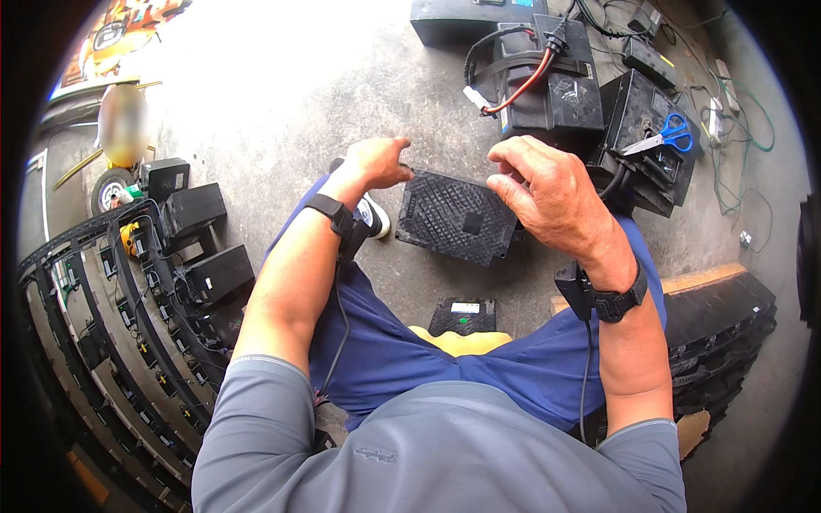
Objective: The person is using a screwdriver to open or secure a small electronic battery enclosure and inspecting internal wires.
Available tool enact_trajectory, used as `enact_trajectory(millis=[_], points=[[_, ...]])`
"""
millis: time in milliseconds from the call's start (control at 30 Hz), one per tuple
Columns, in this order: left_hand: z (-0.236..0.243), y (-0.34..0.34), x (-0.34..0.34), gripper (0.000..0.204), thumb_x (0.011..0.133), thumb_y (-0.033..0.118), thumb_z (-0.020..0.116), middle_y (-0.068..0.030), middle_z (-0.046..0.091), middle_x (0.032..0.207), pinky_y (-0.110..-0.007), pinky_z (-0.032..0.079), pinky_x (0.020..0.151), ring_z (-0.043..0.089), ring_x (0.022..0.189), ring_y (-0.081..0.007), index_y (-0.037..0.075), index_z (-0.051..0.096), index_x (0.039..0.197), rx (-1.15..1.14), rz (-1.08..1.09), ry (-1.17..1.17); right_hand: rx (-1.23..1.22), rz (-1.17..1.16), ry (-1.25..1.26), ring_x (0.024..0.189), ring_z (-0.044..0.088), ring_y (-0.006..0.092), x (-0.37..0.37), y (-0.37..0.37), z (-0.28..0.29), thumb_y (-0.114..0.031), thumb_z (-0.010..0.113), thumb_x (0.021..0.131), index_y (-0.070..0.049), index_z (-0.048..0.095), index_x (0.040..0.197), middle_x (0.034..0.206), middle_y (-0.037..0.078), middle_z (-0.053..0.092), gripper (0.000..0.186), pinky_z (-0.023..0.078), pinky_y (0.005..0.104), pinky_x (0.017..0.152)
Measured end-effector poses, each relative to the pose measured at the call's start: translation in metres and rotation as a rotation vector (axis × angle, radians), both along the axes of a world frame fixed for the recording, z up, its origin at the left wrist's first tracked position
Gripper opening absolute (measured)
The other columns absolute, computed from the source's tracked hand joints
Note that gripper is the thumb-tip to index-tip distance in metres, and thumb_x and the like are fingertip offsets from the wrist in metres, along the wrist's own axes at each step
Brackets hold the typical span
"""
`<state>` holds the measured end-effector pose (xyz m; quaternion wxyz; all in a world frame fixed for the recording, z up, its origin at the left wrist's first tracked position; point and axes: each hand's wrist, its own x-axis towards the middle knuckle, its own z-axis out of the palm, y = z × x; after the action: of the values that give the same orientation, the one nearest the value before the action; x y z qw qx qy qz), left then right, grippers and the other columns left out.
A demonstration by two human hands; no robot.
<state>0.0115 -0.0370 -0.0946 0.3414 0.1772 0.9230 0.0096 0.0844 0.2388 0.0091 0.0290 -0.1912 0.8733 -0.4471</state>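
Observation:
In front of my knees a black rectangular case (445, 209) with a ribbed, textured face rests on or near the floor, tilted a little. My left hand (376, 162) is at its upper left corner, thumb and fingers apart, with nothing visible between them. On the other side my right hand (547, 197) hovers by the case's right edge. Its fingers are loosely curled, with a gap to the thumb, and no held thing shows. Whether either hand touches the case I cannot tell. Between my legs lies a smaller black textured piece (463, 316) with a white label.
Black battery-like boxes (560, 94) with orange and black cables stand ahead right. Blue-handled scissors (663, 137) lie on another black box (650, 167). Racks with wired units (128, 282) fill the left side. More black cases (718, 321) are stacked at right. Loose cables (740, 188) cross the floor.

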Motion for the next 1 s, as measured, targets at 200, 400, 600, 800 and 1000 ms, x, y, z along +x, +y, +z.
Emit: enact_trajectory(millis=[200,400,600,800,1000], points=[[-0.003,-0.004,-0.004,0.048,0.085,0.038,0.065,-0.0183,0.069,0.112,-0.044,0.051,0.093,0.064,0.108,-0.0355,0.014,0.063,0.127,-0.017,-0.053,-0.046,0.013,0.007,0.007,0.075,0.065,0.0363,0.0,-0.001,0.001,-0.01,0.07,0.082,-0.002,0.062,0.098,0.085,0.016,0.065,0.02,0.053,0.0421,0.066],[0.021,0.003,-0.011,0.043,0.09,0.042,0.062,-0.018,0.071,0.103,-0.044,0.052,0.088,0.067,0.1,-0.035,0.012,0.067,0.12,-0.001,0.111,0.152,0.015,0.023,0.001,0.076,0.065,0.0364,-0.013,-0.011,-0.009,-0.012,0.07,0.083,-0.002,0.062,0.097,0.085,0.017,0.065,0.019,0.053,0.0427,0.067],[0.074,-0.001,-0.015,0.037,0.09,0.035,0.068,-0.0173,0.072,0.091,-0.037,0.054,0.073,0.07,0.085,-0.0301,0.008,0.069,0.114,0.714,0.599,0.485,0.058,0.123,-0.033,0.075,0.065,0.037,-0.025,-0.049,-0.04,-0.015,0.071,0.084,-0.003,0.061,0.096,0.081,0.017,0.065,0.02,0.052,0.0432,0.066],[0.094,0.027,0.023,0.02,0.081,0.03,0.072,-0.0111,0.066,0.081,-0.04,0.055,0.066,0.067,0.077,-0.0313,0.011,0.067,0.087,0.98,0.262,0.74,0.25,0.168,-0.135,0.079,0.066,0.0358,-0.019,-0.067,-0.087,-0.019,0.074,0.083,-0.004,0.062,0.098,0.083,0.017,0.066,0.024,0.051,0.0444,0.069],[0.09,0.069,0.065,0.03,0.075,0.041,0.071,-0.0053,0.064,0.07,-0.041,0.053,0.059,0.066,0.068,-0.0255,0.013,0.065,0.07,1.123,-0.05,0.742,0.401,0.069,-0.247,0.07,0.067,0.0346,-0.017,-0.145,-0.114,-0.035,0.072,0.087,-0.007,0.058,0.112,0.071,0.015,0.064,0.04,0.05,0.0486,0.066]])
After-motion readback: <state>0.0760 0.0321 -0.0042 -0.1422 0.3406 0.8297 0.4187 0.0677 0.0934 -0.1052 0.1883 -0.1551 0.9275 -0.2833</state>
